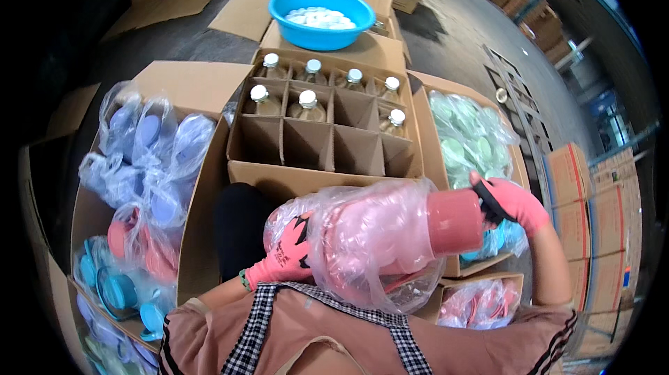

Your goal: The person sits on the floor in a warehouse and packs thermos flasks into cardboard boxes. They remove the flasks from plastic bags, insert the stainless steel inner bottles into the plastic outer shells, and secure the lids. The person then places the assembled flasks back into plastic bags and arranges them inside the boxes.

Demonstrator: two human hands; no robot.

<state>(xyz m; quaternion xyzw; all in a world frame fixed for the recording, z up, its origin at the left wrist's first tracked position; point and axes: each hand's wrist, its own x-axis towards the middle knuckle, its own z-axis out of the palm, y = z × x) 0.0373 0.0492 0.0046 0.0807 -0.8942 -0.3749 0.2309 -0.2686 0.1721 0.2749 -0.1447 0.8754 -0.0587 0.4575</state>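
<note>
A clear plastic bag (348,243) with pink plastic items inside lies across my lap, in front of my chest. My left hand (282,253), in a pink glove with black coating, grips the bag's left side. Out of its right end sticks a dusty-pink plastic cup (454,222), lying on its side. My right hand (505,204), gloved the same way, is closed at the cup's outer end; its fingertips are partly hidden. Just beyond the bag stands a divided carton (320,174), where several clear glass bottles (307,105) with white or pale-blue caps occupy the far compartments.
At left, a carton (195,236) holds bagged purple, pink and teal plasticware (120,291). Cartons at right hold bagged green pieces (468,142) and pink pieces (481,304). A blue basin (322,39) of white pieces rests beyond the bottles. Stacked cartons (568,201) stand far right.
</note>
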